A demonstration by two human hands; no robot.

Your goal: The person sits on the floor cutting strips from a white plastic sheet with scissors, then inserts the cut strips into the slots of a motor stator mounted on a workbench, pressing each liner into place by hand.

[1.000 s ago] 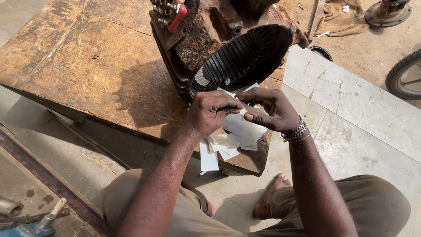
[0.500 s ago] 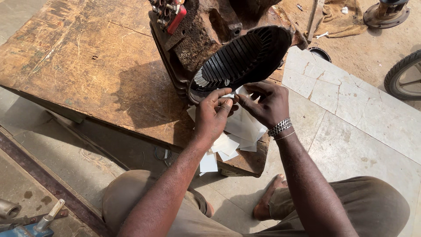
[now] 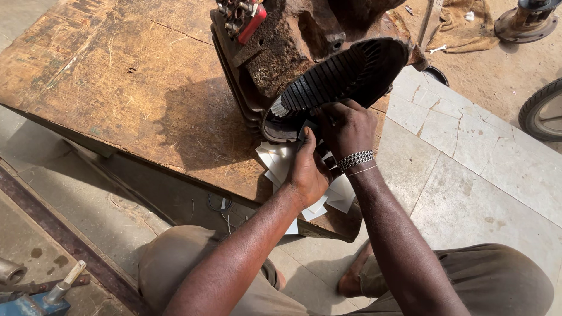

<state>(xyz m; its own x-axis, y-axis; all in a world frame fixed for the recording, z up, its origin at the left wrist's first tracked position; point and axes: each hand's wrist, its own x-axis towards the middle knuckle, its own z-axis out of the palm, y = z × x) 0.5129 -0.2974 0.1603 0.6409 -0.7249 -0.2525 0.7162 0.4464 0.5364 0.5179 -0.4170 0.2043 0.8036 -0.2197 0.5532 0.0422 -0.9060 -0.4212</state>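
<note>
Many dark slots line the rusty motor stator [image 3: 328, 76], one holding white paper.

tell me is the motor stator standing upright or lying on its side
On its side: the motor stator rests on the wooden table, its slotted bore facing both hands.

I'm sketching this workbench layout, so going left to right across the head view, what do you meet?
Blue bench vise with pale handle → worn brown wooden table → left hand on the white paper slips → right hand at the rusty slotted motor stator → black rubber wheel.
</note>
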